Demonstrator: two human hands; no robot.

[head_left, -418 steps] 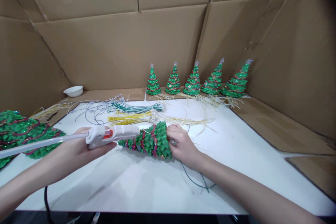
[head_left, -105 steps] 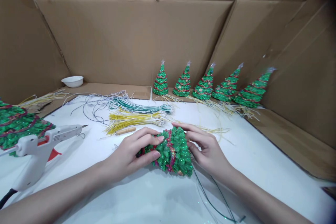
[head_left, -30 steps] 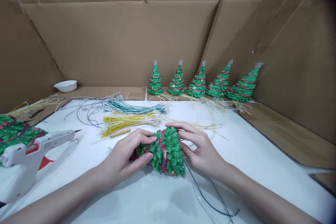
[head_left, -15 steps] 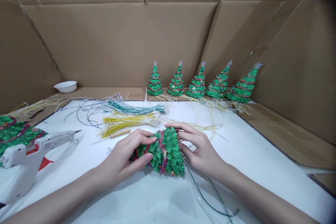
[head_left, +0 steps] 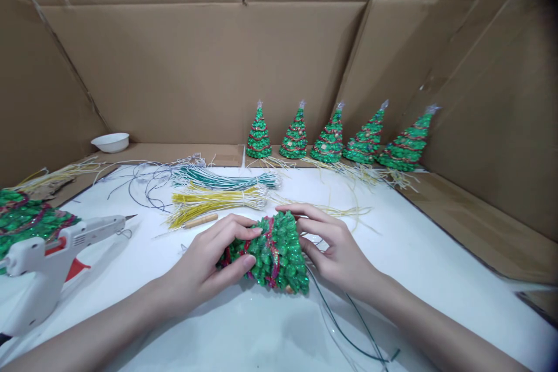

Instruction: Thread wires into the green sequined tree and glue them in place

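Note:
A small glittery green Christmas tree ornament [head_left: 285, 256] with red garland lies on its side, its tip to the left and its wide base to the right. My left hand [head_left: 222, 256] grips its narrower part, thumb in front and fingers over the top. At the base, my right hand [head_left: 331, 244] has its fingers bent against the underside; the fingertips are partly hidden, and what they pinch cannot be made out. Dark green wires [head_left: 335, 314] run from below the base under my right wrist toward the front.
A white hot glue gun [head_left: 47, 267] stands at left beside another tree [head_left: 30, 221]. Behind my hands lie a wooden-handled awl [head_left: 200, 221], yellow wires [head_left: 213, 203] and green wires [head_left: 222, 177]. Several trees [head_left: 329, 139] line the cardboard wall; a white bowl [head_left: 110, 142] sits back left.
Both hands keep nearly the same hold on the tree. The whole view has shifted very slightly; nothing else has visibly moved.

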